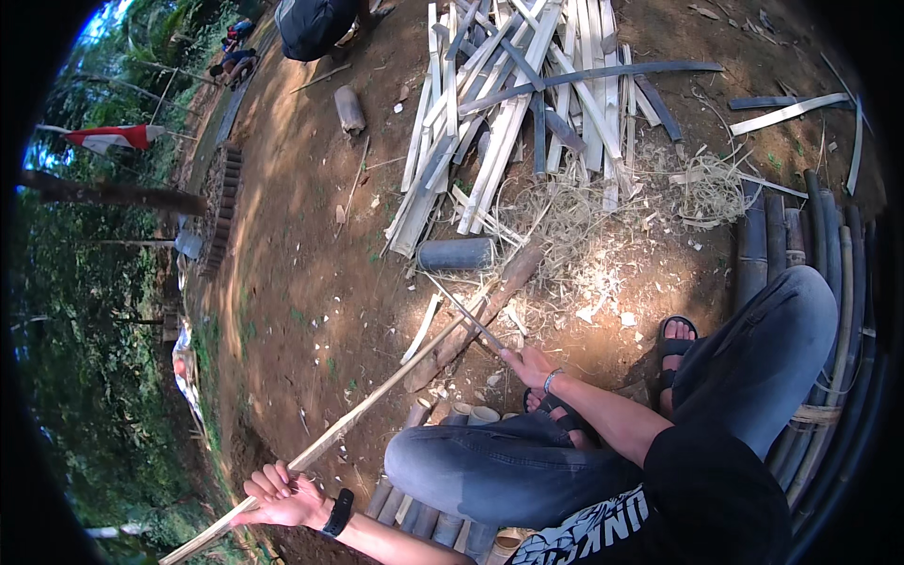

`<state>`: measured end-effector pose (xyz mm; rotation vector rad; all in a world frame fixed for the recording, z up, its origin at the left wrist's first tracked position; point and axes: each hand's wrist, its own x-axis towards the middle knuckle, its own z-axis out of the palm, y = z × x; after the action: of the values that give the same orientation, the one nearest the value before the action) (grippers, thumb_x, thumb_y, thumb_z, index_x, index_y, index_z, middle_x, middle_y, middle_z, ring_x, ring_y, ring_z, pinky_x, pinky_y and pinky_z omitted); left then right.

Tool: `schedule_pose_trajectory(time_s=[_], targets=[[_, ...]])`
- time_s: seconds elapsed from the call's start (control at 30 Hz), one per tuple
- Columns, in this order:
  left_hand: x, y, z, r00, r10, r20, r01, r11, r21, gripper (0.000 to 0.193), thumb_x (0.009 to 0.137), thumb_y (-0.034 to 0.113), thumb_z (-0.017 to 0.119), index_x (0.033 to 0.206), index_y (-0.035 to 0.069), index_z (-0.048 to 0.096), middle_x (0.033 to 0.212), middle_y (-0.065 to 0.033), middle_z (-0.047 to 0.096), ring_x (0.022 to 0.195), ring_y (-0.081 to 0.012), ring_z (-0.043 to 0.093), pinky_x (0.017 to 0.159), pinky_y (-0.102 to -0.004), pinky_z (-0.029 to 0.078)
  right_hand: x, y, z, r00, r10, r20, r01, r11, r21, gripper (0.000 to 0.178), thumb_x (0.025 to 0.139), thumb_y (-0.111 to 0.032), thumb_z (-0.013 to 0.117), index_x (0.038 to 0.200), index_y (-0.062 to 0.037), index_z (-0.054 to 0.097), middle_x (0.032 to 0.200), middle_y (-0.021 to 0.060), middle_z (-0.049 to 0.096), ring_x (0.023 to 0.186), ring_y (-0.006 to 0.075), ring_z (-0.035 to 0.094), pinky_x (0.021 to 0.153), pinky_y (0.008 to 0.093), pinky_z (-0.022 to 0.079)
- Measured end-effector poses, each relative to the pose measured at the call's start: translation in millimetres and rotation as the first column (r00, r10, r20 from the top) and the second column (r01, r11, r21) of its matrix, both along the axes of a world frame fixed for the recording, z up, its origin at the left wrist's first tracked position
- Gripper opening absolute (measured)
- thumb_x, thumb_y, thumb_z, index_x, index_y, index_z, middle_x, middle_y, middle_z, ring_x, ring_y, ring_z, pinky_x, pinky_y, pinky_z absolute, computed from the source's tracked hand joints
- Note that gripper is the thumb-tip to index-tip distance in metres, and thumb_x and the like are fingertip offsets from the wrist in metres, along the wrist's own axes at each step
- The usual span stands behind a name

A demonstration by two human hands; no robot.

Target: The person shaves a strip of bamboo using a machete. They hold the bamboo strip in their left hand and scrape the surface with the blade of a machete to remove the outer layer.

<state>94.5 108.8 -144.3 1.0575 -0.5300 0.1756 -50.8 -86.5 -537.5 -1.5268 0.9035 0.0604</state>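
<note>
A long pale bamboo strip (377, 394) runs slantwise from the lower left up to the work area. Around its near part my left hand (282, 497) is closed, wearing a black wristband. My right hand (532, 365) grips a thin, straight, knife-like tool (471, 314), which crosses the strip near its far end. Whether the tool touches the strip I cannot tell. Beneath the crossing lies a wooden log (435, 365) on the dirt. A short dark bamboo piece (457, 253) rests just beyond it.
Split bamboo strips (508, 104) are heaped ahead, with curly shavings (565, 212) beside them. Bamboo poles (829, 245) lie at my right, and cut bamboo tubes (424, 518) are under my leg. A short log (349, 110) stands apart. Another person (311, 26) is at the top.
</note>
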Motion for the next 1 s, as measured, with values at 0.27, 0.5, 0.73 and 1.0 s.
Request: schedule_pose_trajectory(time_s=[0.27, 0.5, 0.73, 1.0], targets=[[0, 4, 2, 0.997, -0.069, 0.025, 0.068, 0.998, 0.012, 0.064, 0.085, 0.071, 0.031, 0.056, 0.015, 0.020, 0.052, 0.0027, 0.020, 0.046, -0.0093, 0.015, 0.046, -0.0245, 0.018, -4, 10, -20, 0.999, -0.043, 0.014, 0.043, 0.999, 0.007, 0.079, 0.087, -0.063, 0.041, 0.067, 0.0111, 0.059, 0.064, 0.0278, 0.057, 0.067, 0.0379, 0.063, 0.065, 0.0478, 0.046], [-4, -10, -1, 0.999, 0.020, -0.038, -0.021, 1.000, -0.019, 0.064, 0.086, 0.071, 0.031, 0.056, 0.016, 0.019, 0.052, 0.0024, 0.019, 0.046, -0.0095, 0.016, 0.046, -0.0247, 0.019, -2, -30, -34, 0.992, -0.100, -0.083, 0.113, 0.980, 0.167, 0.078, 0.088, -0.062, 0.041, 0.069, 0.0118, 0.058, 0.067, 0.0284, 0.058, 0.068, 0.0375, 0.061, 0.069, 0.0479, 0.045], [-5, -23, 1, 0.996, 0.082, -0.035, -0.082, 0.997, 0.001, 0.064, 0.086, 0.071, 0.032, 0.056, 0.016, 0.020, 0.051, 0.0028, 0.019, 0.045, -0.0094, 0.016, 0.045, -0.0245, 0.018, -10, -36, -64, 0.979, -0.154, -0.133, 0.180, 0.958, 0.221, 0.076, 0.088, -0.060, 0.042, 0.068, 0.0116, 0.058, 0.062, 0.0269, 0.057, 0.062, 0.0372, 0.060, 0.065, 0.0473, 0.045], [-4, -22, 4, 0.998, 0.051, -0.037, -0.050, 0.999, 0.007, 0.064, 0.085, 0.071, 0.031, 0.056, 0.015, 0.022, 0.051, 0.0030, 0.019, 0.046, -0.0092, 0.016, 0.046, -0.0247, 0.017, -9, -29, -46, 0.995, -0.061, -0.085, 0.070, 0.992, 0.109, 0.076, 0.087, -0.062, 0.042, 0.072, 0.0095, 0.061, 0.070, 0.0264, 0.061, 0.073, 0.0376, 0.063, 0.071, 0.0437, 0.047]])
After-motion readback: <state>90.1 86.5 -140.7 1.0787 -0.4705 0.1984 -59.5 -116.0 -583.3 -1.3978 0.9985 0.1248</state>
